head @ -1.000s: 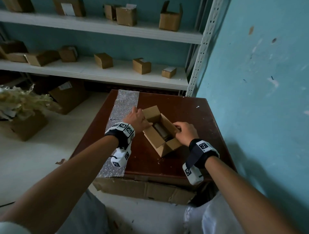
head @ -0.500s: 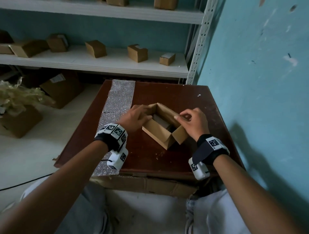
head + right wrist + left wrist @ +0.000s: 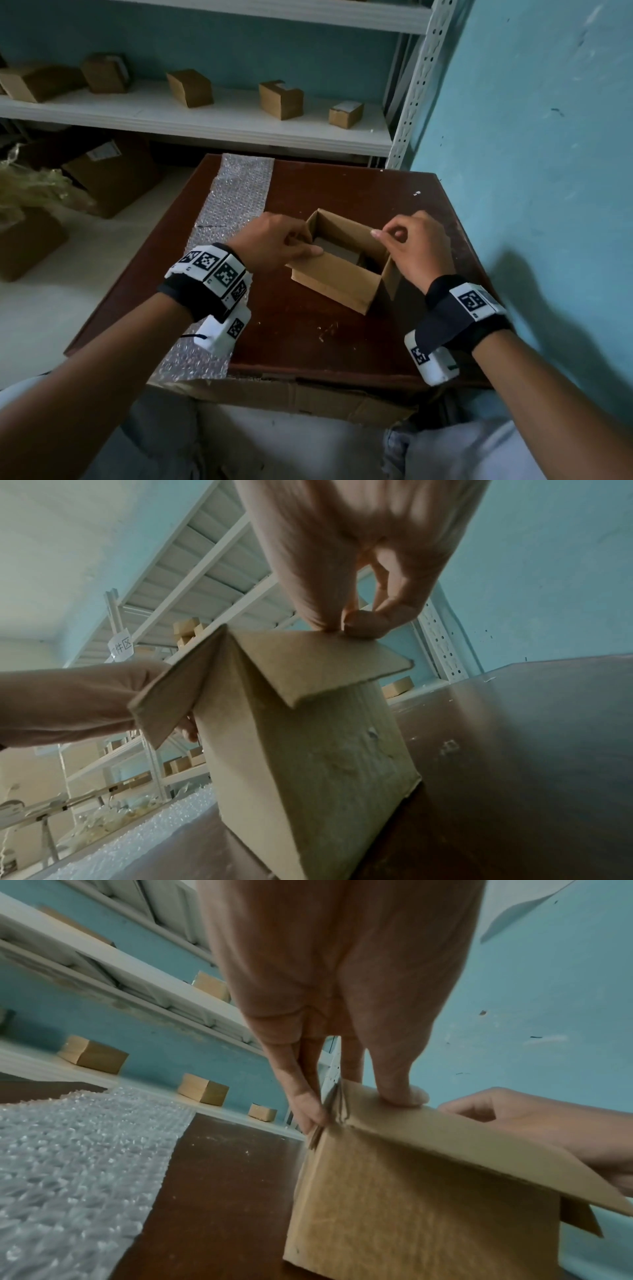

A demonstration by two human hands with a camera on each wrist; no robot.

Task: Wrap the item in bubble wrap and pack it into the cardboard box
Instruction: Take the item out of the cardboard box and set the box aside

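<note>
A small cardboard box (image 3: 337,279) stands open-topped on the dark wooden table (image 3: 342,335). Inside it lies the wrapped item (image 3: 337,249), a pale grey bundle, mostly hidden by the walls. My left hand (image 3: 274,240) pinches the box's left flap (image 3: 337,1110), thumb on top and fingers on the outside. My right hand (image 3: 416,246) pinches the right flap (image 3: 318,656) between thumb and forefinger. The box (image 3: 308,764) fills the middle of the right wrist view, and in the left wrist view the box (image 3: 411,1204) sits low and right of centre.
A long strip of bubble wrap (image 3: 233,202) runs along the table's left side. A blue wall (image 3: 548,171) stands close on the right. White shelves (image 3: 205,116) behind the table carry several small cartons. Larger cartons (image 3: 109,171) sit on the floor at left.
My right hand has come out of the box and now pinches the right flap. My left hand has shifted from the box's outer side to gripping the left flap. The camera has tilted down.
</note>
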